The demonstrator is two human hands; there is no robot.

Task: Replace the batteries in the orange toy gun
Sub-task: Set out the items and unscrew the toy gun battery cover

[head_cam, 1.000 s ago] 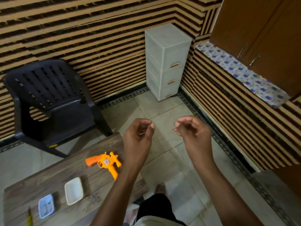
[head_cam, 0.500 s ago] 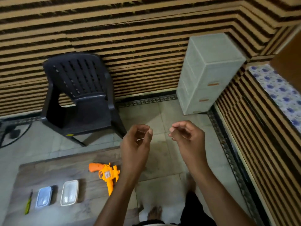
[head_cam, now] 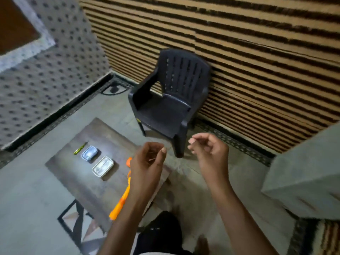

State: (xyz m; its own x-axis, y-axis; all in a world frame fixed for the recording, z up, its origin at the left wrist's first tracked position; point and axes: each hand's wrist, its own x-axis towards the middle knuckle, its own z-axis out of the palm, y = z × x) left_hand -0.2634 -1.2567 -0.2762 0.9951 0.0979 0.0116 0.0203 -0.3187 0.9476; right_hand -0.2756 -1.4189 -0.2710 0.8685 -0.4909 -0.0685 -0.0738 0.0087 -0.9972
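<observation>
Neither grip holds anything: left hand (head_cam: pixel 147 161) and right hand (head_cam: pixel 209 153) raised, loosely curled.

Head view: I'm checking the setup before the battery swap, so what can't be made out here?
- Orange toy gun: mostly hidden by the left hand and forearm.
- White container and blue container: contents blurred.
- Green-yellow tool: too small to identify.
- Both hands' curled fingers: whether they hold anything is unclear.

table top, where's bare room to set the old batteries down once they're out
Free: the table corner nearest the camera, below the white tray, and the far end beyond the blue tray. Crowded: the diagonal row of screwdriver, both trays and the orange toy gun, partly hidden behind the left hand.
</observation>
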